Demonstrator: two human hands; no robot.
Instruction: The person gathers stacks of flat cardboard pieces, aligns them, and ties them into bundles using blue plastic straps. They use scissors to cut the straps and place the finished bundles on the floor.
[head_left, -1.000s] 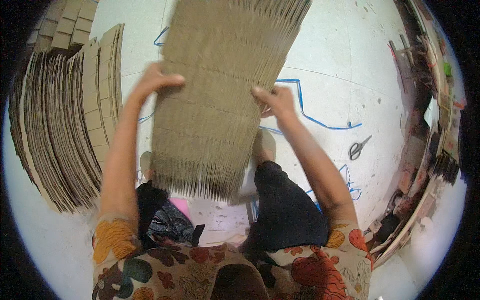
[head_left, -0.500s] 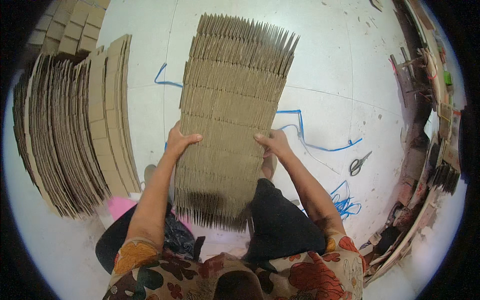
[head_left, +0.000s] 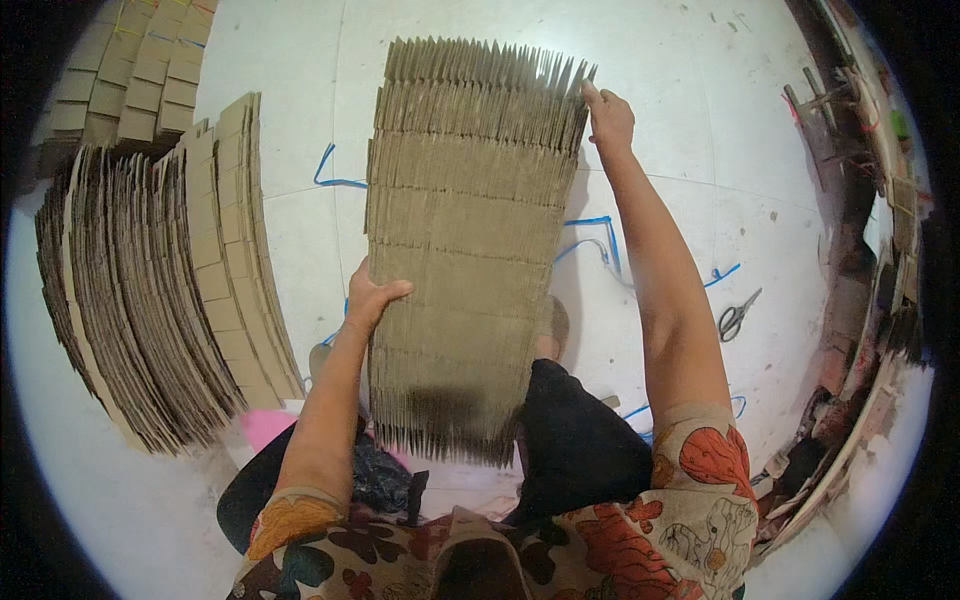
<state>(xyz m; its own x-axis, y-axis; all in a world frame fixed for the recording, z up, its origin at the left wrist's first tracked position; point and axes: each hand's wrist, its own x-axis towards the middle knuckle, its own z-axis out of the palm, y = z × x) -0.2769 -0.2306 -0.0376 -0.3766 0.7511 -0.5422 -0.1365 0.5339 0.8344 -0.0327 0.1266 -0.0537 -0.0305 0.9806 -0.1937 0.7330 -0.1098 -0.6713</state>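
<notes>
A thick stack of brown corrugated cardboard pieces [head_left: 460, 250], packed on edge, stands lengthwise between my legs. My left hand [head_left: 375, 295] grips its left side about midway, thumb lying over the top face and the other fingers hidden behind the side. At the far right corner my right hand [head_left: 608, 115] has its fingers closed at the edge of the outermost sheets. The near end of the stack shows a dark patch of shadow.
More cardboard stacks [head_left: 140, 290] stand on the floor at left, with tied bundles [head_left: 140, 65] behind them. Blue strapping [head_left: 612, 245] runs on the floor near the stack. Black-handled scissors [head_left: 738, 315] lie to the right. Clutter [head_left: 850, 250] lines the right side.
My right hand has gone from the middle of the stack's right side to its far right corner. The left hand keeps its hold.
</notes>
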